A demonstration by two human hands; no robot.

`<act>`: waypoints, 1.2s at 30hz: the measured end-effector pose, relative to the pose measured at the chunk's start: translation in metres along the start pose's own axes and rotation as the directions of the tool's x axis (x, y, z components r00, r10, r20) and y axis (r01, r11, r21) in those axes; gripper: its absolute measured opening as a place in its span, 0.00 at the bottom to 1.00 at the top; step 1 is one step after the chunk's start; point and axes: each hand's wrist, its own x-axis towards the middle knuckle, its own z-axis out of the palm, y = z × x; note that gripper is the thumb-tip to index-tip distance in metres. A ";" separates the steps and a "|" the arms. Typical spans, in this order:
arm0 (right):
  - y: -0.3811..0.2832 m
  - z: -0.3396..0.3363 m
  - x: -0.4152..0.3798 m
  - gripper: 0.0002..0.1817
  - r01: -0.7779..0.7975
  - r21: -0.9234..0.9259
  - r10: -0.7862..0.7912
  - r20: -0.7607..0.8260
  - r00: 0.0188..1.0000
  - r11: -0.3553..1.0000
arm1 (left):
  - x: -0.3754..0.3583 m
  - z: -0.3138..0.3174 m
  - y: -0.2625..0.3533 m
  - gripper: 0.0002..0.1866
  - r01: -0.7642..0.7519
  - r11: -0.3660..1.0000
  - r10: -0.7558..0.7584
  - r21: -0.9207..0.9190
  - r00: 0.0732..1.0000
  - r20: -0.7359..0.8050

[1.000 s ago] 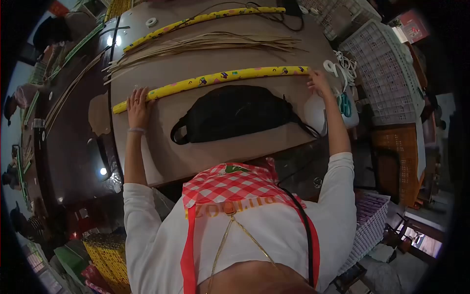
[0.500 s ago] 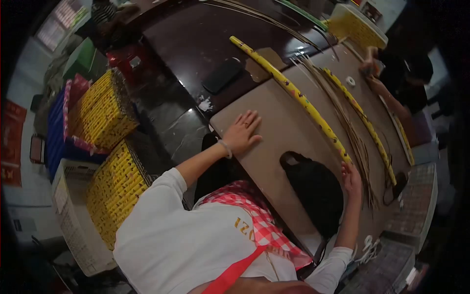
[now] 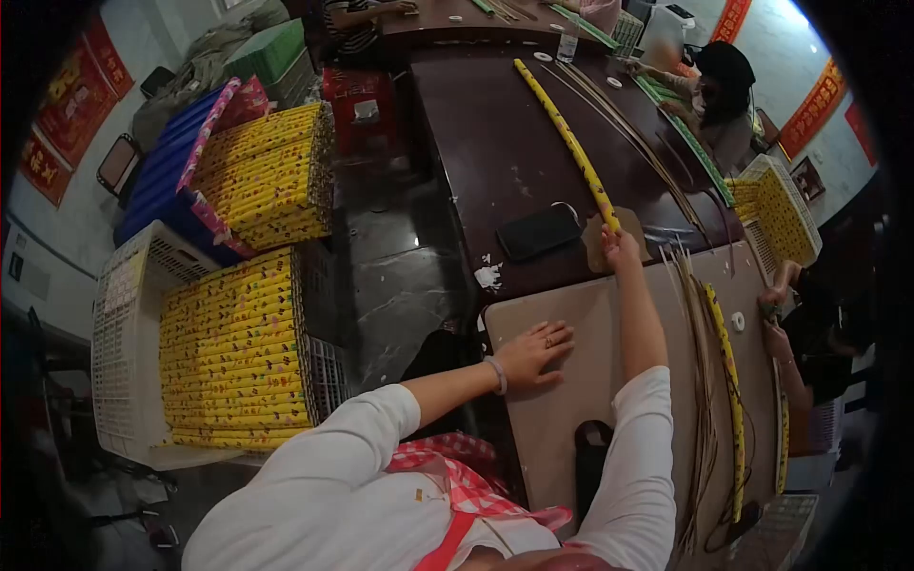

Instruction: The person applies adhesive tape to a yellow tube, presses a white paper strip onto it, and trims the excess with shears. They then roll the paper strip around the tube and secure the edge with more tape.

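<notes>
My left hand (image 3: 535,354) lies flat on the beige tabletop (image 3: 562,438), fingers spread, holding nothing. My right hand (image 3: 622,249) is stretched forward, its fingers closed at the near end of a long yellow patterned stick (image 3: 571,143). The stick reaches away over the dark glossy table (image 3: 476,114). Beside that hand are a brown flat piece (image 3: 597,249) and a black phone-like slab (image 3: 539,233). A black bag (image 3: 590,466) is partly hidden by my right sleeve.
On my left, a white crate (image 3: 124,352) and a blue crate (image 3: 167,200) hold stacked yellow patterned sticks (image 3: 233,352). Thin brown strips (image 3: 703,400) and another yellow stick (image 3: 728,400) lie right. Co-workers sit at the right, including a person in black (image 3: 828,333).
My right hand has moved forward from the near part of the beige table, and the yellow stick has shifted away over the dark table. My left hand stays flat. The view has turned.
</notes>
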 end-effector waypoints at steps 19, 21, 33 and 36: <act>0.099 -0.025 -0.353 0.22 0.659 -0.296 0.136 0.843 0.521 -0.691 | -0.019 0.036 -0.013 0.14 -0.321 0.933 0.164 -0.161 0.779 -0.605; 0.098 -0.036 -0.395 0.23 0.644 -0.315 0.152 0.813 0.563 -0.697 | -0.068 0.026 -0.004 0.14 -0.313 0.933 0.136 -0.176 0.761 -0.634; 0.071 -0.138 -0.433 0.24 0.400 -0.814 -0.157 0.500 0.852 -0.421 | -0.528 0.108 -0.148 0.24 0.458 -0.415 -0.235 -0.786 -0.889 -0.394; 0.070 -0.123 -0.422 0.23 0.455 -0.814 -0.176 0.539 0.824 -0.361 | -0.568 0.073 -0.147 0.20 0.357 -0.702 -0.504 -0.617 -0.861 0.075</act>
